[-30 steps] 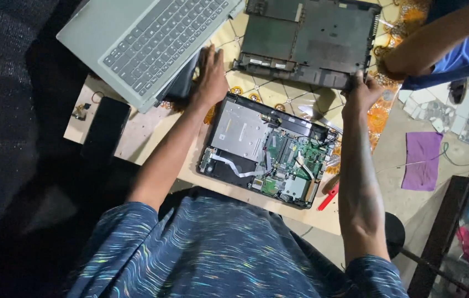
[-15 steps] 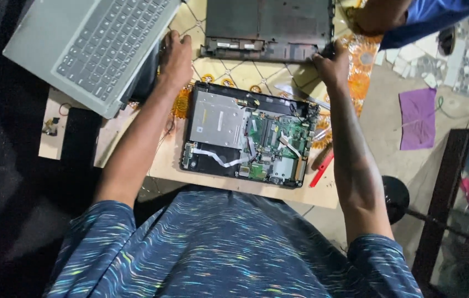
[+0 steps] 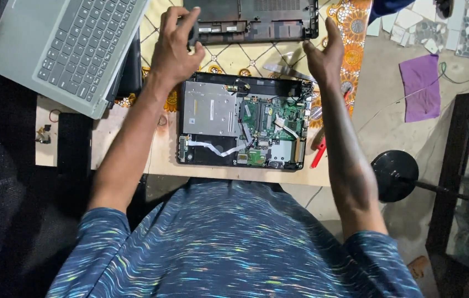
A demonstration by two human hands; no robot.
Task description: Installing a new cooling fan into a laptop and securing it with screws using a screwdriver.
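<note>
I see my left hand (image 3: 175, 47) curled on the near left corner of the thin black plastic laptop bottom cover (image 3: 256, 21) at the table's far edge, my right hand (image 3: 325, 52) open, empty, beside its right corner; light, stiff, brittle, I judge, best held by both edges.

Single head-worn view, straight down, close over the workbench (image 3: 135, 165)
</note>
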